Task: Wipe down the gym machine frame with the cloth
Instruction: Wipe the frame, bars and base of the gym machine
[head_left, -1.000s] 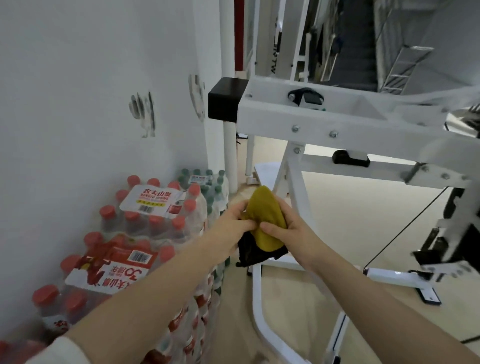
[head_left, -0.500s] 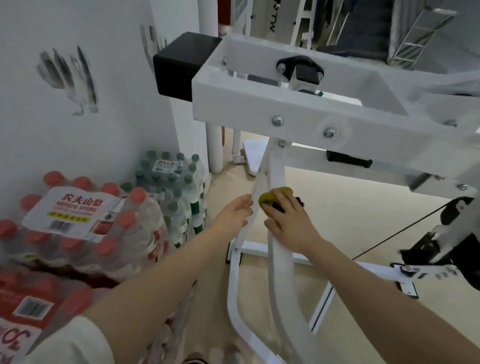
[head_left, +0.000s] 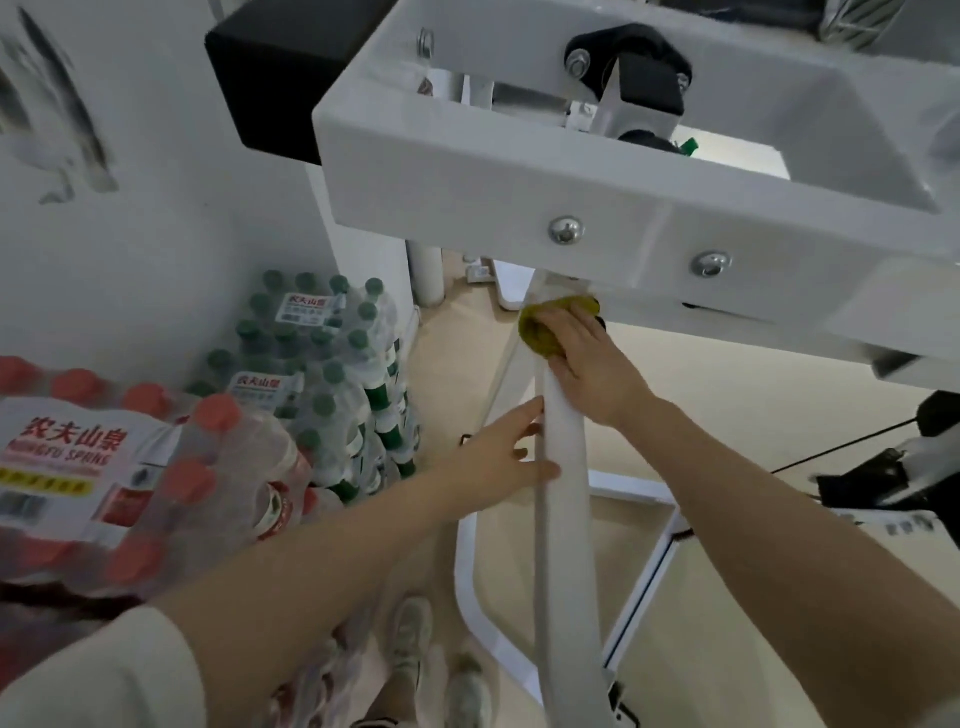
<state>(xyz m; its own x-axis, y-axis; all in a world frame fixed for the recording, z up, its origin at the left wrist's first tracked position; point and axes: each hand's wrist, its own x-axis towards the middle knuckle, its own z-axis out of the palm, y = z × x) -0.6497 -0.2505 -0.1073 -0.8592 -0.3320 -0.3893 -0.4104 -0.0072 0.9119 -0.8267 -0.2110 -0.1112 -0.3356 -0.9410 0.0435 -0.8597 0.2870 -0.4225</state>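
Here, the white painted steel gym machine frame slants down the middle. The right hand presses a crumpled mustard-yellow cloth against its upper post, fingers fairly straight over it. The left hand, fingers extended, rests on the post lower down.

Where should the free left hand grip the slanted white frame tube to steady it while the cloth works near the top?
Probably mid-tube, from the left. The left hand already touches the white frame tube there with straight fingers, below the right hand pressing the yellow cloth. The tube looks narrow enough to wrap.
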